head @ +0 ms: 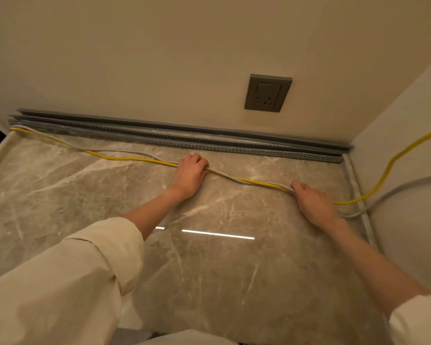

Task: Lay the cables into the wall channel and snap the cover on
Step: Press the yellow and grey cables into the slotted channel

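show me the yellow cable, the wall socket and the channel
yellow cable (125,159): head view, stretch left of the left hand
wall socket (268,93): head view, faceplate centre
channel (184,140): head view, grey rail mid-length

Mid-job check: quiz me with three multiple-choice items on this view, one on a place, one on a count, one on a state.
1. Where is the wall socket?
A. On the wall above the channel's right part
B. On the floor
C. On the right side wall

2. How many cables do the hands hold?
A. One
B. Two
C. Four

3. What state are the cables in?
A. Inside the channel, cover on
B. Out on the floor, channel open
C. Coiled up

Answers:
1 A: it sits above the grey channel.
2 B: a yellow cable and a grey cable.
3 B: left hand and right hand grip them over the marble floor.
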Motion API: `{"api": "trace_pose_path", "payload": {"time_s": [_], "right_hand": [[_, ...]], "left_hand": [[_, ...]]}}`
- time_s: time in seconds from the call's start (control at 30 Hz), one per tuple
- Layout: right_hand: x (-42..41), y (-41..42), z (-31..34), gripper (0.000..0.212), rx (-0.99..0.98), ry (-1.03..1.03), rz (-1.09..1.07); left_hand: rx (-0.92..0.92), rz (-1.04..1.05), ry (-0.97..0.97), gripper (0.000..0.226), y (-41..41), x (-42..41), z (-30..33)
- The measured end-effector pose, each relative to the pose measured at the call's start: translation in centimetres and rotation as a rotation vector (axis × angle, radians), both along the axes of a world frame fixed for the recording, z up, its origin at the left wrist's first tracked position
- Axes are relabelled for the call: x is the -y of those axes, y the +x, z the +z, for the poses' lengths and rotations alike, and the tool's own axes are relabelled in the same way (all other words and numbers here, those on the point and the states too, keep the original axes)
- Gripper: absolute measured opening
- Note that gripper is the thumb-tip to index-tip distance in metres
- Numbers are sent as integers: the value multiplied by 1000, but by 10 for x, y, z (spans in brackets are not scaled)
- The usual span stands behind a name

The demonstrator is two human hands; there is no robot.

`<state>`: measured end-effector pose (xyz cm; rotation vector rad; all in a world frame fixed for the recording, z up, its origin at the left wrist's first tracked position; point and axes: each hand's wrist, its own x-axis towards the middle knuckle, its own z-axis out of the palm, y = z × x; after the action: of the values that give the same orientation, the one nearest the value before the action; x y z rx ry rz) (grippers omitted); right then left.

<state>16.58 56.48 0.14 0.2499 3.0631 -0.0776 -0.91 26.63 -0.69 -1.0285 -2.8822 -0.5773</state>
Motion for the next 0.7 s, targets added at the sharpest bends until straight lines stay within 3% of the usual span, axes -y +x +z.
{"api": "trace_pose_path", "payload": {"time_s": [0.1,0.2,0.27,0.47,0.7], "right_hand": [[-8,-12,6,21,60,-118,-57],[-15,-25,17,26,35,-494,-131],[-17,-32,24,27,8,-631,-169],[-31,-53,42,26,-41,-794,-203],[-46,-88,59,21,-251,-793,-329]], "left_hand": [[-34,10,-121,16,-1,-8,2],[-54,17,-146,10,-7,-12,8],[-41,7,-121,8,-13,-14,13],[51,-54,-21,21,-44,-18,39],[-47,-95,80,23,-75,-29,73]]}}
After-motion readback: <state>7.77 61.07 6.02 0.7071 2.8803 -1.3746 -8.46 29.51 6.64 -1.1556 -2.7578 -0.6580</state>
